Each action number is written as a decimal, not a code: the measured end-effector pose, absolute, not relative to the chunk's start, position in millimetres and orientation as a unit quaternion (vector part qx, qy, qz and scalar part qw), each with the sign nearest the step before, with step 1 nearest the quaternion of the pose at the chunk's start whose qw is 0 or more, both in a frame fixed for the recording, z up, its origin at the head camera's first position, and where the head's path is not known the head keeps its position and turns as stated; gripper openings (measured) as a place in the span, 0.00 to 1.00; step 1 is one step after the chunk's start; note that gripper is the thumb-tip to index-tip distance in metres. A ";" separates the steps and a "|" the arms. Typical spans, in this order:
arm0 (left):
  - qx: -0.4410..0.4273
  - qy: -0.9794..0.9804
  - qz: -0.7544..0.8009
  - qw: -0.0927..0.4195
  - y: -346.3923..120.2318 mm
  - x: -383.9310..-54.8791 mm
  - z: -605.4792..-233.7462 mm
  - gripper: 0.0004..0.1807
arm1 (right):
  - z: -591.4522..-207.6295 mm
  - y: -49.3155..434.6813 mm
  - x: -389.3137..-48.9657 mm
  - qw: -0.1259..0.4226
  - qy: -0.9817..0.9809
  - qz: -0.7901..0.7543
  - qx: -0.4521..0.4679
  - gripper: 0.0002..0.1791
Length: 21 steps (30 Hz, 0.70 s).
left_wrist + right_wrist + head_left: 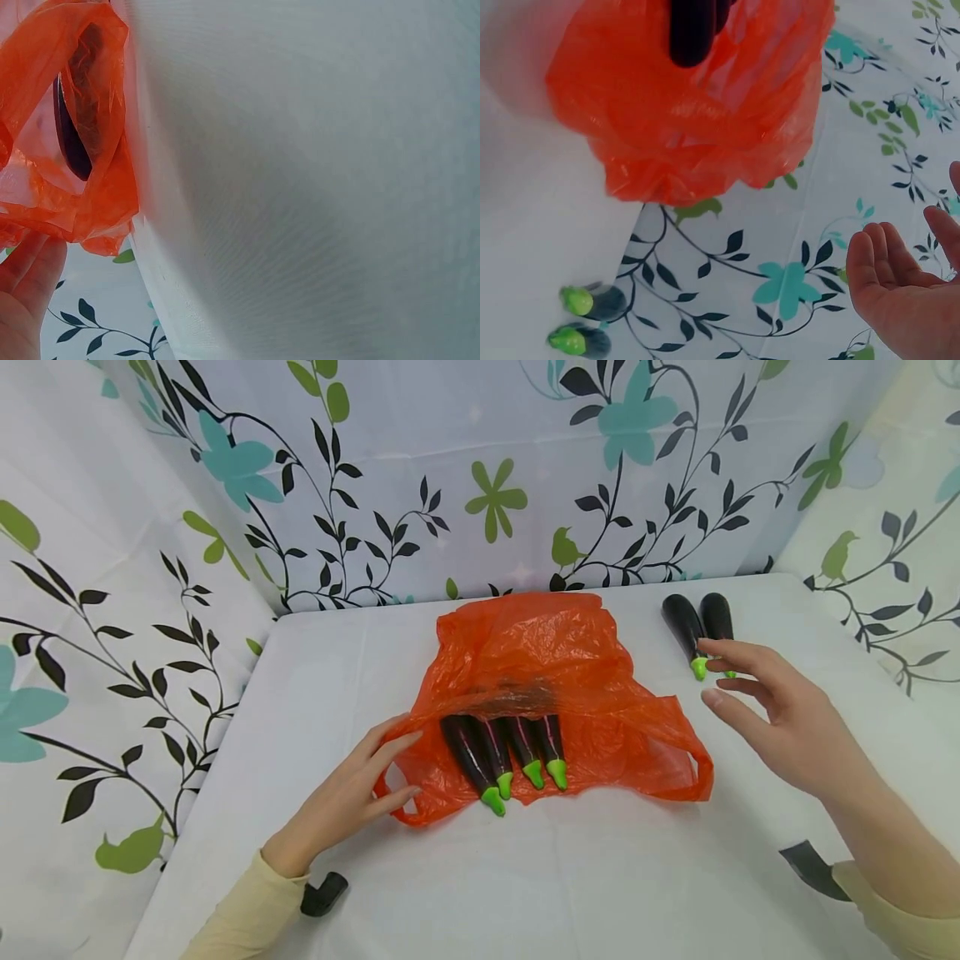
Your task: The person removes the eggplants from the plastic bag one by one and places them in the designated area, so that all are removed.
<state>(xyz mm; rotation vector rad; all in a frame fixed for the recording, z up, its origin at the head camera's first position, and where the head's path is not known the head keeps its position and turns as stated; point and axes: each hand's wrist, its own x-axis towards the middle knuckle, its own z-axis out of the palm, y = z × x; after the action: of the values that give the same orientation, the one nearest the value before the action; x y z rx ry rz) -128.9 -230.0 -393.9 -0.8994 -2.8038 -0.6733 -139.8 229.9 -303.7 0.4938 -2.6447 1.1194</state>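
An orange plastic bag lies on the white table with its mouth toward me. Several dark purple eggplants with bright green stem ends stick out of the mouth; their far ends are under the plastic. My left hand is at the bag's left handle, its extended fingers touching the plastic. In the left wrist view, fingertips go behind the bag's edge. My right hand is held in the air, fingers apart and nothing in it, near two more eggplants at the back right. It partly covers one green end.
White cloth with leaf and flower print hangs behind the table and along both sides. A dark strap piece shows at the left wrist, another at the right. The bag's right handle spreads across the table.
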 end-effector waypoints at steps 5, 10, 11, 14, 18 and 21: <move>-0.292 -0.928 -0.221 0.064 -229.5 -128.9 -395.7 0.41 | -300.5 214.0 -120.0 0.103 -0.898 0.370 0.213 0.33; -0.291 -0.929 -0.221 0.066 -228.8 -129.3 -396.0 0.41 | -302.7 202.7 -111.5 0.093 -0.899 0.348 0.249 0.34; -0.292 -0.928 -0.220 0.065 -228.7 -129.4 -395.9 0.41 | -303.6 201.3 -111.3 0.092 -0.898 0.346 0.257 0.34; -0.294 -0.928 -0.219 0.064 -228.6 -129.7 -395.8 0.41 | -307.0 197.9 -111.8 0.080 -0.891 0.353 0.273 0.33; -0.297 -0.928 -0.216 0.065 -228.8 -129.8 -396.3 0.41 | -312.1 194.5 -112.5 0.065 -0.893 0.354 0.272 0.31; -0.298 -0.928 -0.214 0.067 -228.8 -130.2 -396.6 0.41 | -316.2 192.2 -113.4 0.058 -0.893 0.353 0.272 0.29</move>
<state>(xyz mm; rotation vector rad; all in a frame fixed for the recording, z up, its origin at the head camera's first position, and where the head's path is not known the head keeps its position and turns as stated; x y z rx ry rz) -130.2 -228.8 -396.6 -0.8971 -2.7978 -0.6458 -113.4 192.2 -316.2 0.8248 -2.7082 1.0690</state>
